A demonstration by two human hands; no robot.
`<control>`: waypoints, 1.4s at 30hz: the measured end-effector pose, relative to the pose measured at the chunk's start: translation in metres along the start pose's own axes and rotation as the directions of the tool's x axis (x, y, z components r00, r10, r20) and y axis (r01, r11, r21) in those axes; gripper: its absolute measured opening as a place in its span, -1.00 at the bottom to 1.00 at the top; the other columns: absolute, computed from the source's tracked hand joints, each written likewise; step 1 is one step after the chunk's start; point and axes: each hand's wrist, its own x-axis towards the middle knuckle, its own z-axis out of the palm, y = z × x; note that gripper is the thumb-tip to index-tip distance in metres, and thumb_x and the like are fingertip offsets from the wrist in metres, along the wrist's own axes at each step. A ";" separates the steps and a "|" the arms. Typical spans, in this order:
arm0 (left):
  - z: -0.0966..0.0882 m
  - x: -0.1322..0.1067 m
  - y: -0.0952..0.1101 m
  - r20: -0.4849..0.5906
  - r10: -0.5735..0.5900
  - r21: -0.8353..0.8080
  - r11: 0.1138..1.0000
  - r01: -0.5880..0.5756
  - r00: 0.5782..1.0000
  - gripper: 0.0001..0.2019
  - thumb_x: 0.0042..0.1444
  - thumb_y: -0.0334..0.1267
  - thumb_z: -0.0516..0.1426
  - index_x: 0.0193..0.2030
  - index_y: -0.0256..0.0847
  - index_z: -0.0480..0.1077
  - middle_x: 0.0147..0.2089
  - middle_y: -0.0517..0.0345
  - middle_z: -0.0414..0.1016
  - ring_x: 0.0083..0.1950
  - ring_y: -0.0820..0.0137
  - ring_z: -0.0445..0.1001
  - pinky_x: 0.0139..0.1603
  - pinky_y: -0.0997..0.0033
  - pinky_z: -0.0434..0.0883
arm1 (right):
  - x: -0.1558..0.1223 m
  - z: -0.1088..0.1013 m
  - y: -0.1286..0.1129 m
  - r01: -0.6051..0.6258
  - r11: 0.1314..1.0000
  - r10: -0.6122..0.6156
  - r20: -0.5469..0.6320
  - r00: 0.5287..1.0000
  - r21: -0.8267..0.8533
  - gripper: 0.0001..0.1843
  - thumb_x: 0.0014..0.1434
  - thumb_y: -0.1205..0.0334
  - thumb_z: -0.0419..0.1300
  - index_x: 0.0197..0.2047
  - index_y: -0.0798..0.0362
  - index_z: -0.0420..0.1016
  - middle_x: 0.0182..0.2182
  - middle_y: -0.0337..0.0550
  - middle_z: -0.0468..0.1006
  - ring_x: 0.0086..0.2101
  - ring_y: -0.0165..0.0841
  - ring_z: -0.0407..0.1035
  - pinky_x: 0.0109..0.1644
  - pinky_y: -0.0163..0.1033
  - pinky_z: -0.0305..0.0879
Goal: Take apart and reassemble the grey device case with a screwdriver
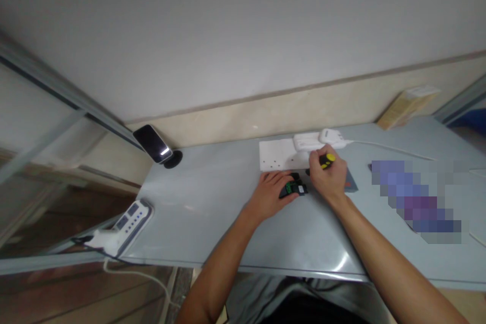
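My left hand [270, 196] presses a small black device [301, 190] down onto the grey table, fingers over its far side and thumb along the near side. A green circuit board [290, 186] shows in the opened device. My right hand [329, 177] is closed around a yellow-and-black screwdriver [327, 160], just right of the device. Its tip is hard to make out. Behind both hands lies a white sheet [277, 152] with several tiny dark pieces on it, too small to name. A grey flat piece [352, 182] sits partly hidden under my right hand.
White plug-like blocks [332, 136] with a cable lie at the table's back. A phone on a stand [154, 144] is at the far left, above a white power strip [131, 225]. A yellowish box [406, 106] leans at back right. A blurred-out item [413, 197] lies right.
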 end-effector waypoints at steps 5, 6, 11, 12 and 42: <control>-0.001 0.000 0.000 -0.012 0.010 0.005 1.000 -0.010 1.000 -0.65 0.34 0.01 0.14 0.14 -0.11 0.40 0.30 0.04 0.45 0.31 0.21 0.38 0.33 0.11 0.23 | 0.000 0.000 0.000 0.003 1.000 -0.003 0.000 1.000 0.008 -0.72 0.14 0.15 0.11 -0.54 -0.05 0.13 -0.67 -0.37 0.16 -0.60 -0.43 0.08 -0.46 -0.27 0.03; -0.001 0.000 0.001 -0.015 0.012 0.005 1.000 -0.012 1.000 -0.65 0.34 0.01 0.14 0.14 -0.12 0.40 0.30 0.04 0.45 0.31 0.21 0.38 0.33 0.11 0.23 | 0.000 0.000 0.000 0.006 1.000 -0.006 -0.004 1.000 0.008 -0.71 0.14 0.15 0.11 -0.54 -0.05 0.12 -0.67 -0.37 0.15 -0.60 -0.43 0.08 -0.46 -0.27 0.03; -0.001 -0.001 0.000 -0.017 0.023 0.011 1.000 -0.023 1.000 -0.64 0.35 0.01 0.13 0.16 -0.12 0.39 0.31 0.04 0.44 0.31 0.22 0.38 0.34 0.11 0.23 | -0.003 -0.001 0.001 0.015 1.000 -0.015 0.014 1.000 0.006 -0.71 0.15 0.15 0.11 -0.54 -0.05 0.12 -0.68 -0.39 0.13 -0.61 -0.43 0.06 -0.46 -0.26 0.02; -0.001 -0.001 0.000 -0.015 0.024 0.012 1.000 -0.024 1.000 -0.63 0.35 0.01 0.12 0.16 -0.12 0.39 0.31 0.04 0.44 0.31 0.22 0.37 0.34 0.11 0.23 | -0.003 -0.001 0.001 0.017 1.000 -0.017 0.024 1.000 0.008 -0.71 0.15 0.16 0.11 -0.53 -0.05 0.12 -0.67 -0.39 0.13 -0.61 -0.43 0.06 -0.46 -0.26 0.02; 0.000 0.000 0.002 -0.017 -0.003 0.000 1.000 0.003 1.000 -0.60 0.33 0.03 0.14 0.19 -0.11 0.37 0.27 0.03 0.48 0.34 0.21 0.36 0.37 0.10 0.21 | 0.017 0.007 -0.012 -0.457 0.635 -0.126 0.668 0.734 0.623 -0.53 0.23 -0.29 0.16 -0.25 -0.01 0.45 -0.49 -0.22 0.37 -0.49 -0.33 0.24 -0.37 -0.19 0.22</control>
